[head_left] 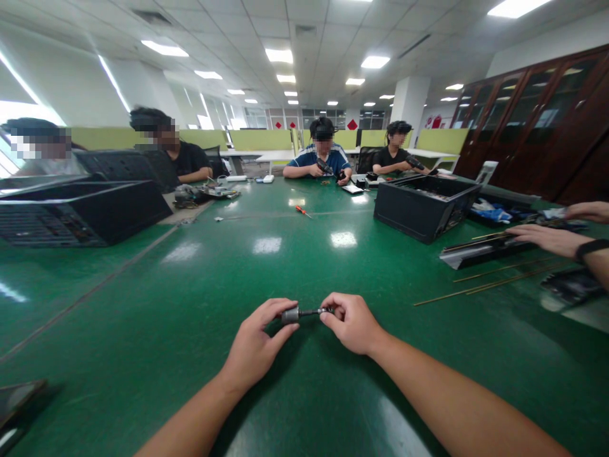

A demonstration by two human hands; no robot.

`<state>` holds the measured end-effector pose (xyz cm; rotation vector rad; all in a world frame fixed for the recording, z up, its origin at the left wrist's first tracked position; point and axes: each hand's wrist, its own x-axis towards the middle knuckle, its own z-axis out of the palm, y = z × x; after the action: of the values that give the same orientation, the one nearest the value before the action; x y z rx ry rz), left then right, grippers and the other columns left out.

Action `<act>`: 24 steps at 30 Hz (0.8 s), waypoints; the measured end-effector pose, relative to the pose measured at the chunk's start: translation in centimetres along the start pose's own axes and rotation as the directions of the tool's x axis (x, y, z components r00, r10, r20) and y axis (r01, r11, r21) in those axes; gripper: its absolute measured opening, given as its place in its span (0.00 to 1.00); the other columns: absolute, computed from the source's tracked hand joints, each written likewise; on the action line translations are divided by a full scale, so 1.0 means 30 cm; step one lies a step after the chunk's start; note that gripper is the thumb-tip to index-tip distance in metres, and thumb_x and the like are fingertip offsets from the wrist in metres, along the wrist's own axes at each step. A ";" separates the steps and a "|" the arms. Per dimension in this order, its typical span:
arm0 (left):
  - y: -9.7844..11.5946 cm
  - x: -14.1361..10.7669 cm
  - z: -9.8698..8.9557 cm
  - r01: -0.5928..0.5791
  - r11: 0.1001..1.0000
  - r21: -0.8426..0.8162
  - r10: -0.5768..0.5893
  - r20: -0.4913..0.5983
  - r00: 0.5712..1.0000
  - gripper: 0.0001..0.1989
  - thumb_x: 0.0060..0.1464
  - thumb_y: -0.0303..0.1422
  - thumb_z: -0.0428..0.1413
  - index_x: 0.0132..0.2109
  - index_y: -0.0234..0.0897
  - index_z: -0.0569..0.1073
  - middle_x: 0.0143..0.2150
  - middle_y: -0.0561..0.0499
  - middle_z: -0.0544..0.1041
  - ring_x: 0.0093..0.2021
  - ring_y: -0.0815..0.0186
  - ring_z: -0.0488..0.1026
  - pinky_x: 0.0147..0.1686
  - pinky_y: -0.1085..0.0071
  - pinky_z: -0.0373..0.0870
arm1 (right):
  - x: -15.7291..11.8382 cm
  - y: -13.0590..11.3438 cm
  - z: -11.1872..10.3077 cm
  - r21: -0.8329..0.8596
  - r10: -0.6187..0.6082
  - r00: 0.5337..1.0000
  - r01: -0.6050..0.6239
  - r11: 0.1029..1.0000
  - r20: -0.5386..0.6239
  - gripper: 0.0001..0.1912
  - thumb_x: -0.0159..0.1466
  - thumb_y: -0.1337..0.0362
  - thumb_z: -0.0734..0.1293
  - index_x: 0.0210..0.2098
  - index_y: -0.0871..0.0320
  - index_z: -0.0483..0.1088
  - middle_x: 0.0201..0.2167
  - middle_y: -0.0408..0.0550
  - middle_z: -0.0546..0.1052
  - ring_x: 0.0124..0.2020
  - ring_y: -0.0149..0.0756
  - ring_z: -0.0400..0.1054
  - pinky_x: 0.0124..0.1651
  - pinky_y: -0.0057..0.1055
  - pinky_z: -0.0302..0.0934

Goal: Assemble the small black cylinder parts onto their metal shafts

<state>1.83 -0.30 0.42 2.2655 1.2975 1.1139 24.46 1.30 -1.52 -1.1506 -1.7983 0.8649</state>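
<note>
Just above the green tabletop in front of me is a small grey metal cylinder with a thin dark shaft (291, 315), lying roughly level. My left hand (254, 343) grips the cylinder end from the left, thumb below and fingers above. At the other end, my right hand (352, 322) pinches the shaft's tip between thumb and curled fingers. The fingers partly cover both ends, so the exact kind of part cannot be made out.
A red screwdriver (301, 210) lies farther up the green table (228, 273). Dark computer cases stand at left (85, 212) and right (423, 206). Thin brass-coloured rods (490, 285) lie at right, by another person's hands (547, 240). Several people sit across the table.
</note>
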 end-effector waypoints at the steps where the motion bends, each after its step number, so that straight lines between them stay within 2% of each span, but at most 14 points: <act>1: 0.001 0.001 0.001 0.000 1.000 0.001 0.000 -0.002 1.000 0.14 0.56 0.35 0.59 0.50 0.43 0.76 0.47 0.48 0.78 0.48 0.60 0.75 0.52 0.61 0.72 | 0.000 0.001 0.001 0.000 0.000 1.000 0.000 1.000 0.000 0.06 0.60 0.64 0.67 0.35 0.59 0.73 0.16 0.36 0.62 0.18 0.26 0.55 0.24 0.25 0.48; 24: 0.004 0.003 0.001 -0.014 1.000 0.018 0.014 -0.025 1.000 0.14 0.56 0.35 0.59 0.50 0.43 0.75 0.47 0.48 0.78 0.48 0.61 0.75 0.51 0.62 0.72 | 0.005 0.007 -0.005 0.003 0.002 1.000 -0.002 1.000 -0.020 0.05 0.59 0.64 0.67 0.34 0.59 0.73 0.16 0.36 0.61 0.18 0.26 0.53 0.24 0.25 0.47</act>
<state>1.95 -0.30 0.52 2.2839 1.3079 1.1440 24.63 1.53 -1.57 -1.1553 -1.7791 0.8544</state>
